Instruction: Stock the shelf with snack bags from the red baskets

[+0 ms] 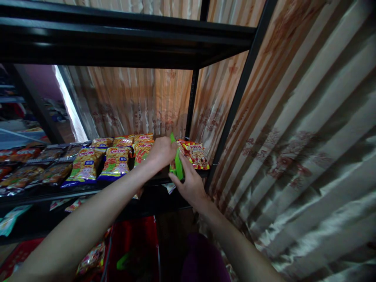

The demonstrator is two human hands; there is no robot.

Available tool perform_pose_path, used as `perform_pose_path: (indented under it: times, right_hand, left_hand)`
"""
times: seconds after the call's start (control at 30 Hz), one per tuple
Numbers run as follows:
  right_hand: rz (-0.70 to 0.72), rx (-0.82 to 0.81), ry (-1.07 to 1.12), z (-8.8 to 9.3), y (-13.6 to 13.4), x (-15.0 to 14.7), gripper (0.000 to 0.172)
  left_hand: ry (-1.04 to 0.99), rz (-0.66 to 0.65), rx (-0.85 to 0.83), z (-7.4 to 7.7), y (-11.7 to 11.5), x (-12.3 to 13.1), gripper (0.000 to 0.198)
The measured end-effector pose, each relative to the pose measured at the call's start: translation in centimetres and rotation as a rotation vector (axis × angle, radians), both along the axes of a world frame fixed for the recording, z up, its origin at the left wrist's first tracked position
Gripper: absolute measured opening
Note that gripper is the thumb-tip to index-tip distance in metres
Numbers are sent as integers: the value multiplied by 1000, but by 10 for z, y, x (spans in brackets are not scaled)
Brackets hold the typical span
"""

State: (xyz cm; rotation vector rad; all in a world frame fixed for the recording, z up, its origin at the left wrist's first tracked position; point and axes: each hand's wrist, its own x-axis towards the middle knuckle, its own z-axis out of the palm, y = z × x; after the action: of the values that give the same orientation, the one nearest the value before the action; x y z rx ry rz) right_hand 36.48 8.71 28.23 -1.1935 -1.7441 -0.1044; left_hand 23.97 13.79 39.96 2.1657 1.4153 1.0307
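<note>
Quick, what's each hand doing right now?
Left hand: curled against the upper part of the green packet; fingertips hidden, so its grip cannot be told.
Right hand: closed, holding the green packet.

Upper shelf (126,39): blks abv, open blw
R post (239,94): blks side
Green pack (178,164): in mid gap
Snack pkts (116,161): crowd L

At the clock's centre stands the packet (178,166), between the left hand (163,152) at ten o'clock and the right hand (191,186) at five. Snack bags (116,158) lie in rows on the shelf (160,178) at nine o'clock; further bags (197,154) lie on it at two. Curtains (126,94) hang behind at twelve and rightward at three — an upper shelf (117,45) runs overhead. Below, at seven o'clock, sits a bin (133,233).
</note>
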Motion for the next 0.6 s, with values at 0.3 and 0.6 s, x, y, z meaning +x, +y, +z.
perform_pose_path:
  times: [0.3, 0.6]
  right_hand:
    - [-52, -91, 790, 3, 76, 42, 31]
    - [97, 42, 1134, 56, 201, 62, 21]
  left_hand:
    - [-727, -255, -197, -9, 58, 11, 15]
    - [-370, -7, -358, -92, 77, 22, 44]
